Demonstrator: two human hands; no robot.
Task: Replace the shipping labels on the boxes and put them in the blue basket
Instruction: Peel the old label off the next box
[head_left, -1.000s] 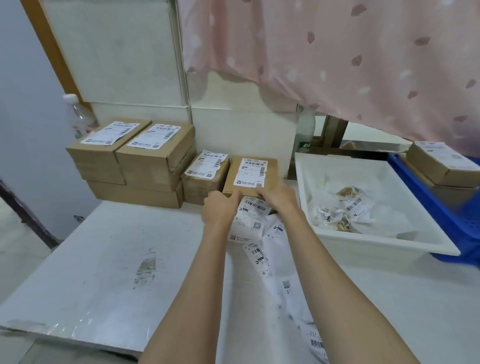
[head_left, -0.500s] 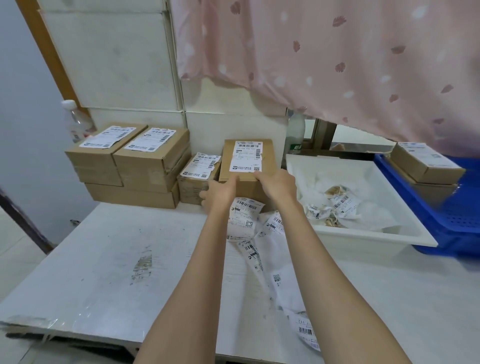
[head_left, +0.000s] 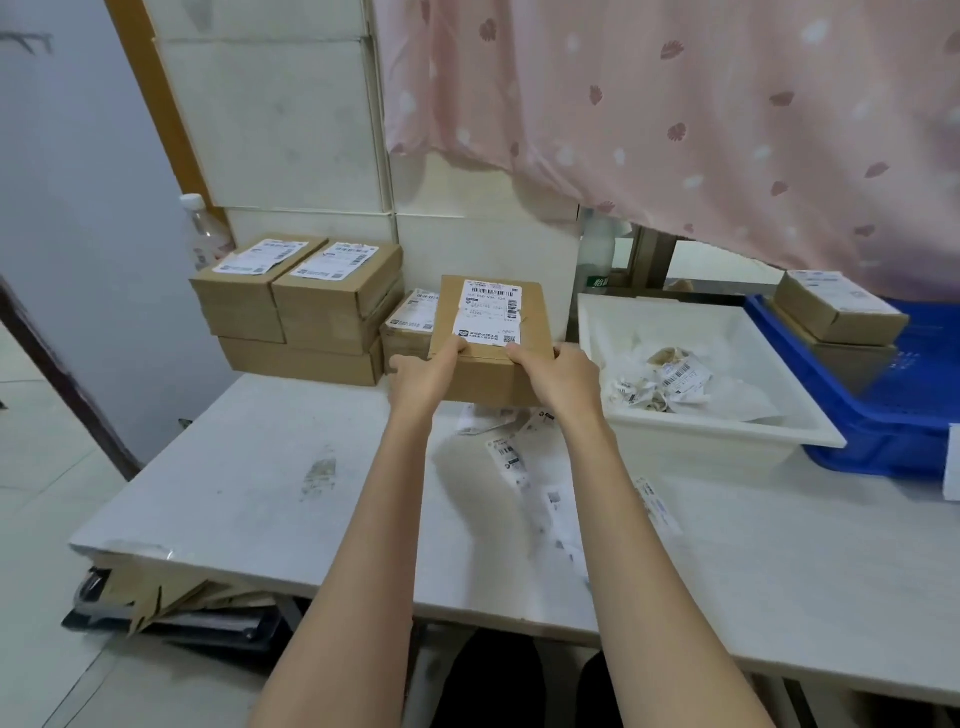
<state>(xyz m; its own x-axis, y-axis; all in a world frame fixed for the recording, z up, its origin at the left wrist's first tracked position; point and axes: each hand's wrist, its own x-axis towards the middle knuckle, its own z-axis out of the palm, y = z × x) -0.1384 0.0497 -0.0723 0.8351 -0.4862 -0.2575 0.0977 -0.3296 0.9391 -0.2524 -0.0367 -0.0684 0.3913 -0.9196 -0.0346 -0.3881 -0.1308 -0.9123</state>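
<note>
Lifted off the table, the box (head_left: 488, 338) is gripped by both hands; crumpled labels (head_left: 660, 384) fill the white tray (head_left: 727, 441).

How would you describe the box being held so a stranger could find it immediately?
Start at the white table and look to its back edge, between the cardboard stack and the white tray. The box is the only one tilted up, gripped by both hands.

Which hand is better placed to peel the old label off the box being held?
Probably the right hand. Both hands grip the near edge of the box, but the right thumb lies just below the label's lower right corner, nearer than the left hand, which could hold the box.
</note>
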